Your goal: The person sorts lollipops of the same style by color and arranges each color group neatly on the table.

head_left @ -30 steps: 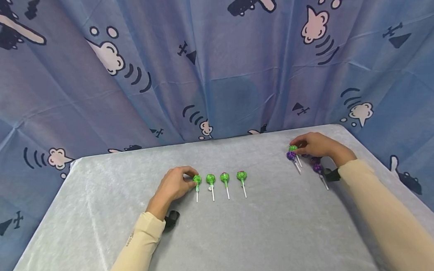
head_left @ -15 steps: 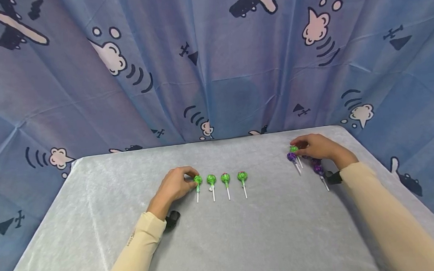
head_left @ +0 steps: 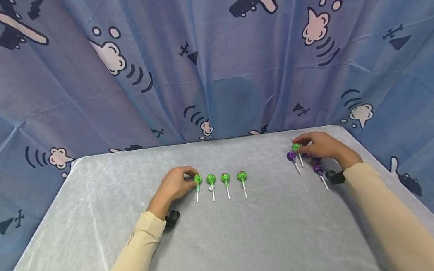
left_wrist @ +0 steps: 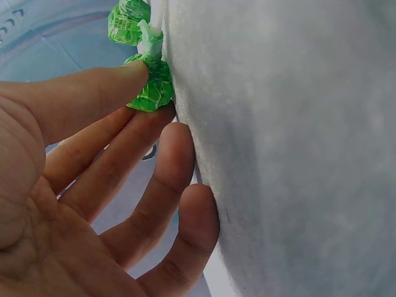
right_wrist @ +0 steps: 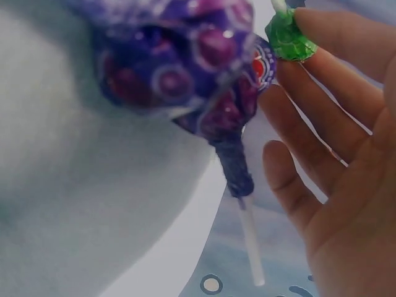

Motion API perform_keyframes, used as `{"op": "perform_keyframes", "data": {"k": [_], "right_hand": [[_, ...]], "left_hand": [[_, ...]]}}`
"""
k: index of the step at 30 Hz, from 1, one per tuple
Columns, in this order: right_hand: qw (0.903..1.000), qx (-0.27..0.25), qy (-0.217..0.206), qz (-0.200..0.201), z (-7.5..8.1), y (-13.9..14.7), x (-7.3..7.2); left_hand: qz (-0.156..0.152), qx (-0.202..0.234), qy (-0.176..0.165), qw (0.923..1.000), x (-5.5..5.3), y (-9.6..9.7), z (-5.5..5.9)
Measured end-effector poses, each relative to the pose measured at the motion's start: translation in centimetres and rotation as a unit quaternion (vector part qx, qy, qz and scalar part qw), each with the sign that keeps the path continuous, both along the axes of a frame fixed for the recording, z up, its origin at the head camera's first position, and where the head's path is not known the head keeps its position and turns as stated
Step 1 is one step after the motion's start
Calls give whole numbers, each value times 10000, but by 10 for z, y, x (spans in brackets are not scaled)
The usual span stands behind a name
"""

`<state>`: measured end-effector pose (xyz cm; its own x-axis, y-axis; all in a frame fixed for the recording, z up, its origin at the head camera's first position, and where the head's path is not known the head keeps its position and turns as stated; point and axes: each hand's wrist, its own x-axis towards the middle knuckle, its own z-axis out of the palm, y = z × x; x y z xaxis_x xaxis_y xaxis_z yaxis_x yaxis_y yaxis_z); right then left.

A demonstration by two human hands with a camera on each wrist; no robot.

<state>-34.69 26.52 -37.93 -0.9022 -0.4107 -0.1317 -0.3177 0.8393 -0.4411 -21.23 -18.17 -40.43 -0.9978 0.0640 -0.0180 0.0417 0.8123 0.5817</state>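
At the left end of a row of green-wrapped lollipops, my left hand (head_left: 172,184) pinches the head of one green lollipop (head_left: 197,179) between thumb and fingers; its stick points toward me. The left wrist view shows the thumb on that wrapper (left_wrist: 154,93). Over at the table's far right, my right hand (head_left: 323,144) pinches another green lollipop (head_left: 296,147) by its head. Purple lollipops lie around that hand, one just left of it (head_left: 291,156) and another under the wrist (head_left: 317,168). A purple lollipop (right_wrist: 179,68) looms large in the right wrist view. The hand partly hides others.
Three more green lollipops, a left one (head_left: 211,179), a middle one (head_left: 225,178) and a right one (head_left: 242,176), lie side by side with sticks toward me. A grey cloth covers the table (head_left: 267,232). Behind it hangs a blue patterned curtain (head_left: 229,97).
My right hand has shifted slightly right and away from me with the green lollipop, opening a small gap to the purple one beside it. The left hand stays in place.
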Motion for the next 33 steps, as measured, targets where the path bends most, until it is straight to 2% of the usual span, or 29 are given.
{"op": "perform_keyframes", "data": {"k": [14, 33], "right_hand": [[9999, -33, 114, 6, 7, 1, 6], [9996, -128, 242, -115, 3, -1, 12]], "left_hand": [[20, -13, -11, 10000, 0, 0, 0], [8, 29, 42, 10000, 0, 0, 0]]}}
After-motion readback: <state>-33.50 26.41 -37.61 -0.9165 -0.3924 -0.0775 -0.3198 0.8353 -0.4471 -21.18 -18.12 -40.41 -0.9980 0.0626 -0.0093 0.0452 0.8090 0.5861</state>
